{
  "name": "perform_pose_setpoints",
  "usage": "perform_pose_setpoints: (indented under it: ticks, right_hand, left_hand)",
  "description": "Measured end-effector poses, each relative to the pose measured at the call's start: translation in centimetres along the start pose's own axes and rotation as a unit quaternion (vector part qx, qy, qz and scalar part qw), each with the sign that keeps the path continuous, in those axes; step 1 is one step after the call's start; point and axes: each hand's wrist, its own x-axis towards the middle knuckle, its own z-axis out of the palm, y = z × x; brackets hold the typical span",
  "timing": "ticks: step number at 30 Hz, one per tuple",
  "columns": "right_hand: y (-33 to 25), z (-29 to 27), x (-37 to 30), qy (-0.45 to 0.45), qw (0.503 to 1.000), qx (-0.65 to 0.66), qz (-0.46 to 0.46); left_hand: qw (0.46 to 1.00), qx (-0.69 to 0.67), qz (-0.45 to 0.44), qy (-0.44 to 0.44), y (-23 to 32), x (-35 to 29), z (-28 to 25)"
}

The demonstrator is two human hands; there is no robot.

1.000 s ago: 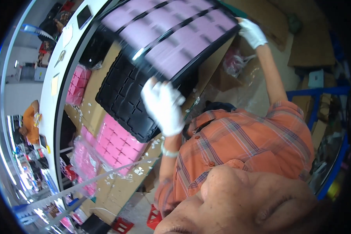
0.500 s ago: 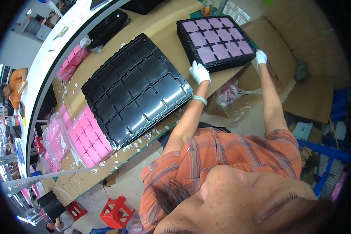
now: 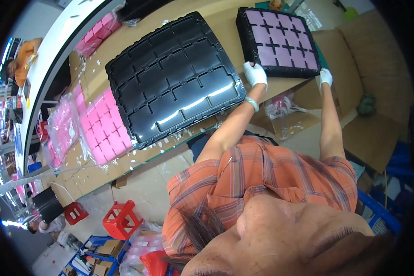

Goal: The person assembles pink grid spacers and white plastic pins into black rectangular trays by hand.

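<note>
A black plastic tray stack (image 3: 280, 72), topped with lilac foam pieces (image 3: 280, 39) split by black cross-shaped ribs, sits at the far right of the table. My left hand (image 3: 255, 76), in a white glove, grips its near left corner. At the near right corner, my right hand (image 3: 325, 77), also gloved, is closed on the edge. To the left lies a large glossy black tray (image 3: 175, 78) with raised cross-shaped ridges; my left wrist is close to its right corner. Pink foam blocks (image 3: 103, 126) show from under that tray's left side.
Plastic-wrapped pink foam (image 3: 62, 124) and white scraps lie on the brown table (image 3: 92, 172). An open cardboard box (image 3: 303, 120) is below its right edge. Red stools (image 3: 122, 220) stand on the floor at the lower left. Another person in orange (image 3: 27, 60) is at the far left.
The view has shifted and turned, so the table's things sit differently in it. Both hands stay at the same corners of the tray stack, which looks slightly turned.
</note>
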Motion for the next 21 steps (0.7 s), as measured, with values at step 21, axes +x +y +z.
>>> perform_pose_setpoints:
  ticks: [21]
  right_hand:
    - [-11.1, -5.8, -19.1, -0.055, 0.935, 0.340, 0.083]
  left_hand:
    - [0.864, 0.464, -0.089, -0.173, -2.3, -0.5, -55.4]
